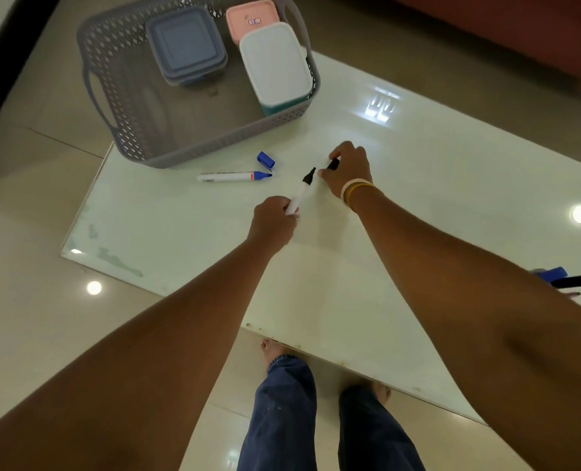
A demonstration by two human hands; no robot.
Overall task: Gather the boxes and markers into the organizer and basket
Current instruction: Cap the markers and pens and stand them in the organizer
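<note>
My left hand [272,219] grips a white marker with an uncovered black tip [302,193], pointing up and right. My right hand [347,169] pinches its black cap [333,163] a short way from the tip. A blue marker [232,177] lies uncapped on the white table [418,205], and its blue cap [266,160] rests just above it. The grey perforated basket [119,62] at the table's far left corner holds a blue box [185,45], a pink box [251,18] and a white-lidded teal box [275,66].
At the right edge, partly behind my right forearm, lie a black marker [574,281] and something blue [551,274]. My legs and feet [282,402] stand below the table's near edge on glossy floor tiles. A dark red sofa edge runs along the top right.
</note>
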